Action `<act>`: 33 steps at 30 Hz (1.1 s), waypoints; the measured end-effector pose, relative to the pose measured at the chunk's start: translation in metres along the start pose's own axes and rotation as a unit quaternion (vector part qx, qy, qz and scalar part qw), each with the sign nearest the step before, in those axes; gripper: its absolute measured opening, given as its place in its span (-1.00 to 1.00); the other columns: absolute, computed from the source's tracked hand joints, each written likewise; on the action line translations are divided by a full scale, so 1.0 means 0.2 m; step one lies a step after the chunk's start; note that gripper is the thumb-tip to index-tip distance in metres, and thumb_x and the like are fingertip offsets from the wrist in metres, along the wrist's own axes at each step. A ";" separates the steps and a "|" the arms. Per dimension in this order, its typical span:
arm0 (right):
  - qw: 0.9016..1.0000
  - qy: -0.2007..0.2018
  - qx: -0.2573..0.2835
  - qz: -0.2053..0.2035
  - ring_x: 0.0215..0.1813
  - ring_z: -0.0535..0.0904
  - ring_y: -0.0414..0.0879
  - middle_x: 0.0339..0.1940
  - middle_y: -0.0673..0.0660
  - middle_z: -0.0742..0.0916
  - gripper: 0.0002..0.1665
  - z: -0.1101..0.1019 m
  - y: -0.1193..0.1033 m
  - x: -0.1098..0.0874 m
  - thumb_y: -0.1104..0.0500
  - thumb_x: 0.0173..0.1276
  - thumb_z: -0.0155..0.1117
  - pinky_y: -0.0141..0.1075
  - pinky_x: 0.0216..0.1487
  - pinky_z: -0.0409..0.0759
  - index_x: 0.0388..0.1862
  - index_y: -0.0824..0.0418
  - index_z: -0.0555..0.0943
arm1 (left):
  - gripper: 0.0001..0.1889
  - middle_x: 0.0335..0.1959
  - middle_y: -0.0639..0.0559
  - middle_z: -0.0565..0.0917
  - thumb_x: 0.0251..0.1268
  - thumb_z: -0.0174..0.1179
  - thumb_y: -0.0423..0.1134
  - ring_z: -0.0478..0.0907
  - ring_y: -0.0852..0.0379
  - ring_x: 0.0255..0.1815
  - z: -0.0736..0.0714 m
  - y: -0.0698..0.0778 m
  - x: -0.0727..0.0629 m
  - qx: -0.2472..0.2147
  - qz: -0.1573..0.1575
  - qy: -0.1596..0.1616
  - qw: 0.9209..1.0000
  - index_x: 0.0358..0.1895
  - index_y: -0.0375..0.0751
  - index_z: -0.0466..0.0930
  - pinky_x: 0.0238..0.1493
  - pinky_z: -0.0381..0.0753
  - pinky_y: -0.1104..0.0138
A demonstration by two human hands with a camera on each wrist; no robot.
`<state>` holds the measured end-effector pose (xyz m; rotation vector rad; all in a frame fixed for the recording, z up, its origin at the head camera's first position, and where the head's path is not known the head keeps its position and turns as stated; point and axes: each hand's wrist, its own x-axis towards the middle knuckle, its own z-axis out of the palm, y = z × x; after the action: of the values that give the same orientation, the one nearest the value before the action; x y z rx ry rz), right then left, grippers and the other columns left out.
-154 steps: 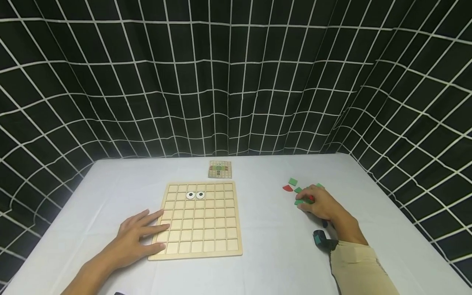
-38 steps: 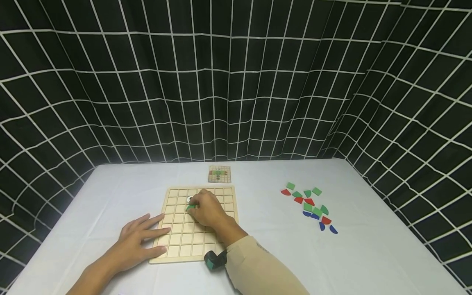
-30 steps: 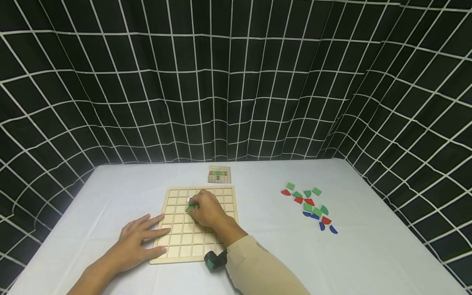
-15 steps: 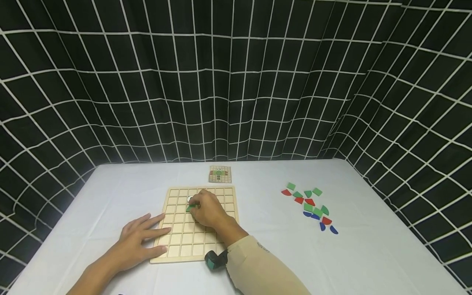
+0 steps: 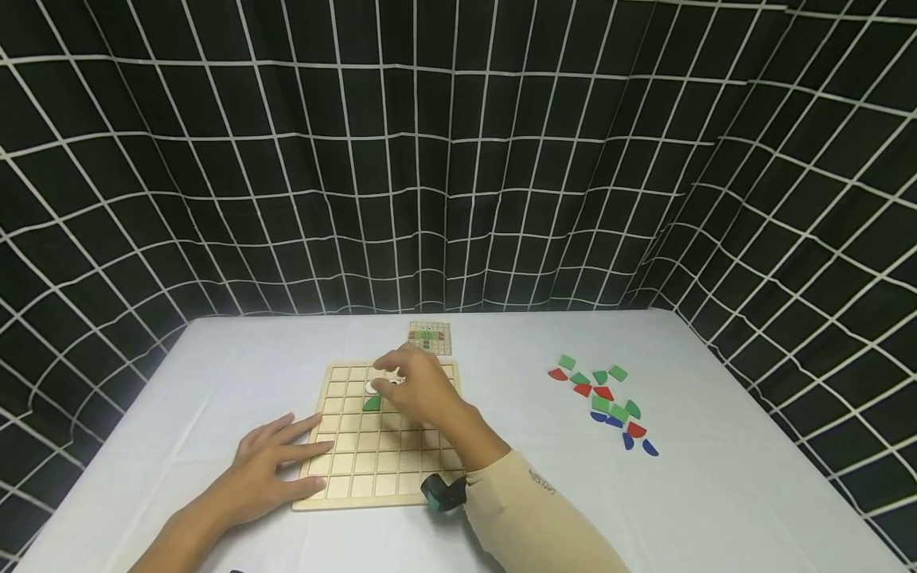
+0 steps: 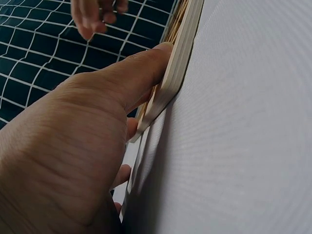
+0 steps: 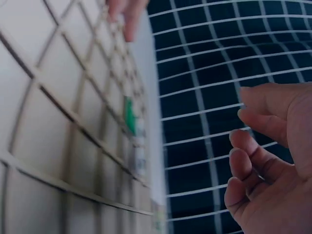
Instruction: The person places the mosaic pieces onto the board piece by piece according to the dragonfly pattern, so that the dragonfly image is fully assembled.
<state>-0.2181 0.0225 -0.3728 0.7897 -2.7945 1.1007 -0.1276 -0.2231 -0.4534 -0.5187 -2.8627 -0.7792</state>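
A square wooden grid board (image 5: pixel 358 463) lies on the white table. My left hand (image 5: pixel 267 468) rests on its left edge with fingers spread; the left wrist view shows the thumb (image 6: pixel 141 70) against the board's rim. Over the board's upper part hovers my right hand (image 5: pixel 424 391), its fingers loosely bent and nothing between them. Just left of and below its fingertips, a green quarter-round tile (image 5: pixel 372 403) sits in a cell under a white eye disc (image 5: pixel 370 387). A second eye disc is mostly hidden behind the right hand. The right wrist view also shows the green tile (image 7: pixel 129 115).
Right of the board lie loose tiles: several green ones (image 5: pixel 600 403), red ones (image 5: pixel 635 430) and blue ones (image 5: pixel 650 448). A small picture card (image 5: pixel 433 340) lies behind the board. A black curtain with white grid lines (image 5: pixel 444 199) hangs behind the table.
My right hand went from the loose tiles to the board with a green tile and held it in a cell. Now it has let go and lifted. The left hand stays put.
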 end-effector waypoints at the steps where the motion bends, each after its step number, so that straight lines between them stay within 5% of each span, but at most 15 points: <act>1: 1.000 0.005 0.000 -0.008 -0.08 0.58 -0.08 -0.12 0.00 0.68 -0.68 -0.03 -0.01 -0.01 0.03 0.23 0.28 -0.38 -0.17 0.56 -0.04 0.07 0.65 | -0.51 0.35 0.08 0.37 -0.03 0.26 0.27 0.10 -0.25 0.39 0.00 0.00 0.00 0.000 0.000 0.000 1.000 0.04 0.32 0.59 0.28 -0.08 -0.19; 8: 0.996 0.061 0.021 -0.065 -0.03 0.59 -0.09 -0.05 -0.02 0.66 -0.73 -0.20 -0.06 -0.12 0.08 0.20 0.30 -0.28 -0.08 0.57 -0.10 0.04 0.66 | -0.51 0.34 0.05 0.38 -0.03 0.27 0.26 0.11 -0.27 0.39 -0.01 0.00 0.00 0.006 0.005 0.002 1.000 0.04 0.29 0.60 0.27 -0.07 -0.21; 17: 0.984 0.129 0.021 -0.122 -0.17 0.50 -0.25 -0.20 -0.14 0.65 -0.76 -0.34 -0.03 -0.29 0.12 0.15 0.35 -0.33 -0.26 0.50 -0.16 0.01 0.67 | -0.51 0.34 0.04 0.39 -0.04 0.28 0.24 0.12 -0.28 0.38 0.00 -0.01 0.00 0.007 0.003 0.005 1.000 0.03 0.27 0.61 0.25 -0.06 -0.22; 33: 0.966 0.217 -0.003 -0.142 -0.13 0.51 -0.25 -0.23 -0.08 0.66 -0.67 -0.64 0.19 -0.54 0.31 0.07 0.40 -0.34 -0.18 0.48 -0.14 0.10 0.67 | -0.52 0.35 0.09 0.38 -0.05 0.27 0.27 0.12 -0.25 0.39 0.00 -0.01 0.01 0.013 -0.004 0.001 1.000 0.02 0.31 0.60 0.29 -0.08 -0.20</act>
<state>-0.1614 0.1761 -0.3228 0.8020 -2.2436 1.0612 -0.1294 -0.2237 -0.4532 -0.5037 -2.8710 -0.7416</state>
